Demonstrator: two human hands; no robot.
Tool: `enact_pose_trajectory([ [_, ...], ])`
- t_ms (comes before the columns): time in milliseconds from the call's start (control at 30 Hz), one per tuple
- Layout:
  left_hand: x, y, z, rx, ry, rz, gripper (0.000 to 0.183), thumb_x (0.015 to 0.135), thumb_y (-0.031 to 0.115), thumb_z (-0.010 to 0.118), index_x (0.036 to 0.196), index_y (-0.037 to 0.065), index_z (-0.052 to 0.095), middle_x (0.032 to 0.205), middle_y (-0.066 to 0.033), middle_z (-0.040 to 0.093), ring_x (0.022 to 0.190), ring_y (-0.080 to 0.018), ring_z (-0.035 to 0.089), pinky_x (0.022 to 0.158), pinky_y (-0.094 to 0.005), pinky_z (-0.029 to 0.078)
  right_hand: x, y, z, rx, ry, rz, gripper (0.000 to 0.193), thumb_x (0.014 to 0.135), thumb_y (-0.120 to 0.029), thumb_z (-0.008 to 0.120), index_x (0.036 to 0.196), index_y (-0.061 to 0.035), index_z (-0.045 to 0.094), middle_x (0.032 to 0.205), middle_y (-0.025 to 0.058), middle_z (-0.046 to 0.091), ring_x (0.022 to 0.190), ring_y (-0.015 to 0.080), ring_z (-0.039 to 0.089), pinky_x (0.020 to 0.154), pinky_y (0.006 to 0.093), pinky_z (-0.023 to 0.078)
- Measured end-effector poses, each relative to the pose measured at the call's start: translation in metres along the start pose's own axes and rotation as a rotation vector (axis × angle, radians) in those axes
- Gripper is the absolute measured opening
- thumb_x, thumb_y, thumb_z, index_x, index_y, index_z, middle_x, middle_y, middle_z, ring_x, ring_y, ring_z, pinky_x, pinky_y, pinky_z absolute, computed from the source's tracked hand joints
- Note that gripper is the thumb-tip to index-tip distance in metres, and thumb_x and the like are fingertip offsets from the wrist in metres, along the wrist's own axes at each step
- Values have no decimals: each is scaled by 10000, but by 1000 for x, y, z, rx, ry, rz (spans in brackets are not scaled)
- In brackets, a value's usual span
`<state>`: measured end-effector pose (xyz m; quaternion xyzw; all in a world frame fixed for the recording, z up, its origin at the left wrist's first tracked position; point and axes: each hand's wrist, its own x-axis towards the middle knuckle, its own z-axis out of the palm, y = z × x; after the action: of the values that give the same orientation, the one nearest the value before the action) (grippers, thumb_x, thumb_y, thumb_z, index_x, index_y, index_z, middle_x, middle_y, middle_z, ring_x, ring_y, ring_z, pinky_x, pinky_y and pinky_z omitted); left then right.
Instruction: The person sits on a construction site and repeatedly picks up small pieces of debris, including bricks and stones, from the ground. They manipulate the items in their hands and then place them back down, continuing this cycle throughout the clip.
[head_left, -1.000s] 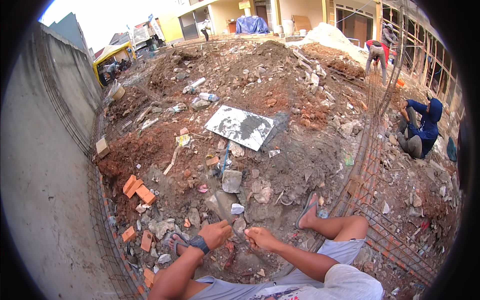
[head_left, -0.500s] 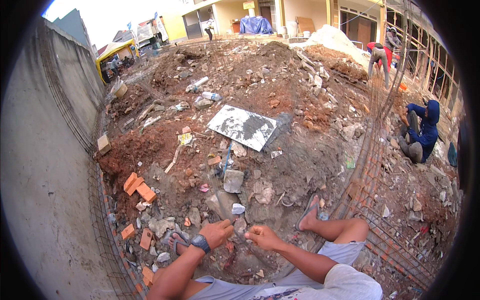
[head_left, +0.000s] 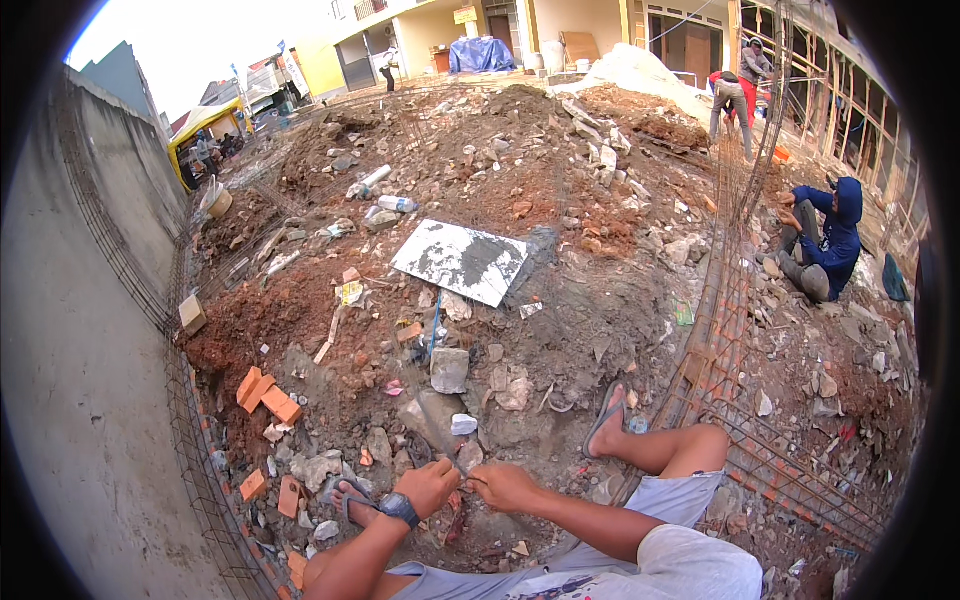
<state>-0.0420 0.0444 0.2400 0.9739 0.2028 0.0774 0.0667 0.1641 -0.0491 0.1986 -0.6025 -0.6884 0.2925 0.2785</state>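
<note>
My left hand (head_left: 428,487), a dark watch on its wrist, is closed low in the middle, its fingers curled. Close beside it my right hand (head_left: 500,487) is also closed, fingers pinched toward the left ones. A thin dark strand seems to lie between the fingertips, too fine to name. Beyond the hands lie a small white stone (head_left: 463,424) and a grey block (head_left: 449,370). Farther off, a white board (head_left: 440,255) smeared with wet grey mortar rests on the dirt. My feet in flip-flops stand on either side of the hands.
Rubble and loose orange bricks (head_left: 268,395) lie left, near a concrete wall (head_left: 80,330) with a rebar cage along its foot. Rebar cages (head_left: 715,350) run along the right. A person in a blue hood (head_left: 835,240) sits at right; others bend over farther back.
My hands have come closer together, the right moving left toward the left hand. The view has shifted slightly, and the hooded person's arms have moved.
</note>
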Motion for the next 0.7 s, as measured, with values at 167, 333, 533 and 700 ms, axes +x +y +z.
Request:
enact_pose_trajectory([
  [167, -7, -2, -2, 47, -51, -81, 108, 898, 133, 635, 1006, 129, 630, 961, -74, 622, 849, -289, 716, 658, -439, 580, -5, 6, -10, -25, -26, 59, 273, 999, -332, 574, 1069, -106, 710, 871, 187, 731, 813, 440, 700, 755, 552, 523],
  [333, -7, -2, -2, 117, -147, -169, 141, 903, 138, 621, 1041, 144, 651, 974, -72, 648, 902, -293, 729, 698, -449, 589, -8, 22, -4, 168, -64, 38, 283, 984, -306, 570, 1081, -77, 703, 908, 205, 728, 857, 409, 714, 761, 534, 525],
  [533, -7, 2, -3, 144, -229, -136, 150, 898, 144, 627, 1047, 131, 642, 988, -77, 647, 912, -293, 736, 688, -442, 597, -2, 24, 5, 102, -193, 96, 290, 969, -304, 582, 1070, -44, 659, 922, 195, 728, 877, 386, 712, 757, 496, 527],
  [700, -12, 3, 4, 171, -199, -148, 152, 909, 141, 614, 1060, 136, 626, 992, -77, 642, 917, -292, 737, 669, -438, 601, -4, 11, 5, 136, -131, 128, 289, 989, -302, 569, 1071, -34, 642, 890, 184, 708, 836, 375, 695, 730, 494, 512],
])
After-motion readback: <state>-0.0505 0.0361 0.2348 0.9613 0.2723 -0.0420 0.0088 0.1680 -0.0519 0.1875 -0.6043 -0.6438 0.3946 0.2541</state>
